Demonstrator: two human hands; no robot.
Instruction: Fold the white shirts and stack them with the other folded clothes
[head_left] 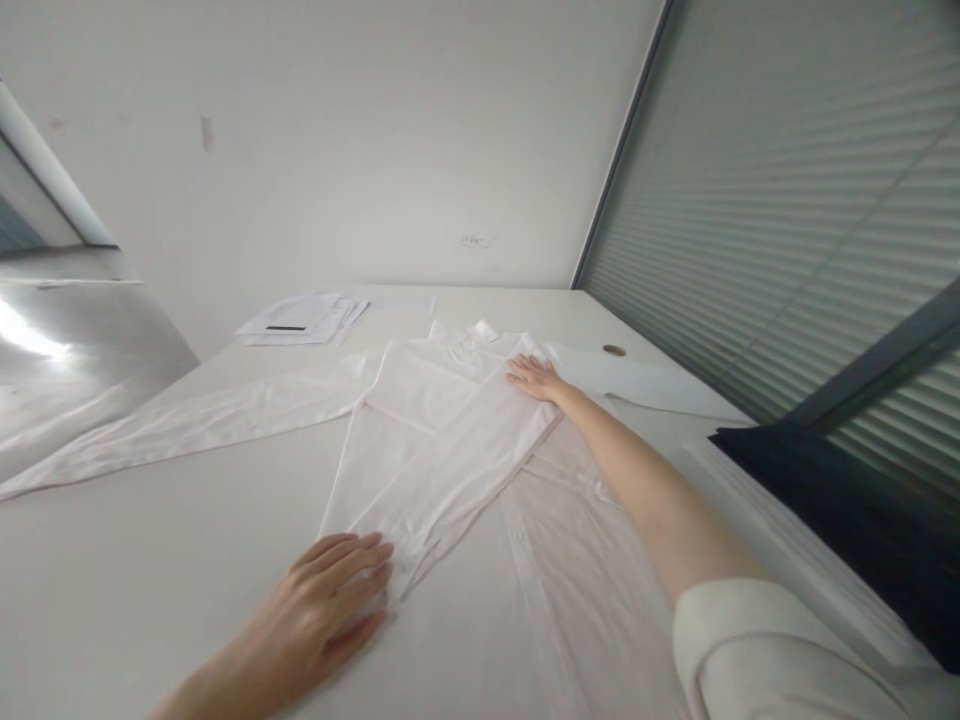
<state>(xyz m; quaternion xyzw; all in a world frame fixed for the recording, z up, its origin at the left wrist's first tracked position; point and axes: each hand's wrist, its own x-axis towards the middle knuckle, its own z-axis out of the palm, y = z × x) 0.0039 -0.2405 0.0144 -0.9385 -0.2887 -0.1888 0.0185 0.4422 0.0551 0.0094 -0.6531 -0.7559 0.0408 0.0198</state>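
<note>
A thin white button-up shirt (465, 420) lies spread on a white table, its collar (480, 335) toward the far wall. One long sleeve (225, 420) stretches out to the left. A layer of the cloth lies slantwise across the front, from the far right shoulder to the near left. My right hand (535, 378) rests flat on the shirt near that shoulder, fingers spread. At the slanting layer's near end, my left hand (337, 595) lies on the cloth with fingers slightly bent and thumb apart. A placket with a button (519, 538) shows below.
Loose papers (307, 318) with a black strip lie at the table's far left. A round brown hole (613, 350) is at the far right, beside a white strip (667, 385). Dark folded cloth (832, 510) sits along the right edge by the window blinds (787, 200).
</note>
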